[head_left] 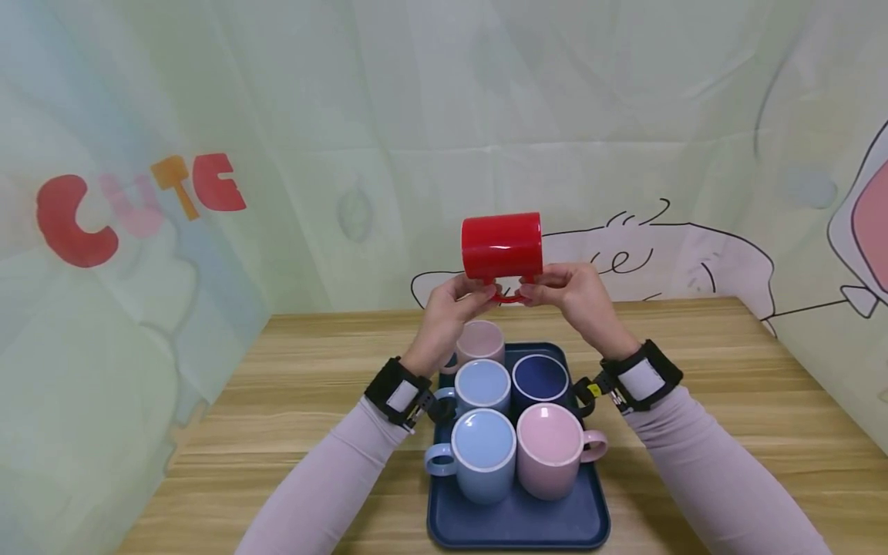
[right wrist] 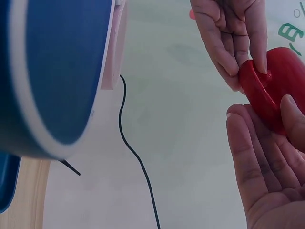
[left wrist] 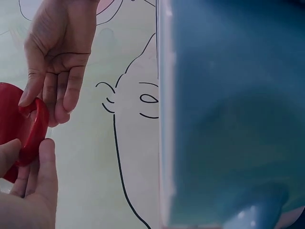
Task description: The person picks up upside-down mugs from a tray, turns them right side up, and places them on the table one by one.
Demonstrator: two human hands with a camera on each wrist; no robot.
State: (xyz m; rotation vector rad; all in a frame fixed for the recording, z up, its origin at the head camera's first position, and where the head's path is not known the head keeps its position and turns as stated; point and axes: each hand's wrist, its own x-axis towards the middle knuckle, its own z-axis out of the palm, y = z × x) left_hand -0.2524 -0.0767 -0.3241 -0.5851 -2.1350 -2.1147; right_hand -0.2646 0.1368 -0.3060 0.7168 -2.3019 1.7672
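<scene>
A red mug [head_left: 502, 245] is held up on its side above the tray, its handle [head_left: 509, 298] hanging downward. The left hand [head_left: 444, 317] pinches one end of that handle between thumb and fingers. At the handle's other end, the right hand [head_left: 584, 302] grips it in the same way. Both wrist views show the two hands meeting at the red handle [left wrist: 40, 131], thumbs pressed near the mug body [right wrist: 286, 78]. Below the hands stand several upright mugs, among them a dark blue one [head_left: 540, 378] and a light blue one [head_left: 482, 384].
A dark blue tray [head_left: 516, 532] lies on the wooden table [head_left: 298, 408]. At its front are another light blue mug [head_left: 483, 466] and a pink mug [head_left: 548, 466], handles pointing outward. A pink mug [head_left: 480, 341] stands at the back left. A printed curtain [head_left: 361, 185] hangs behind.
</scene>
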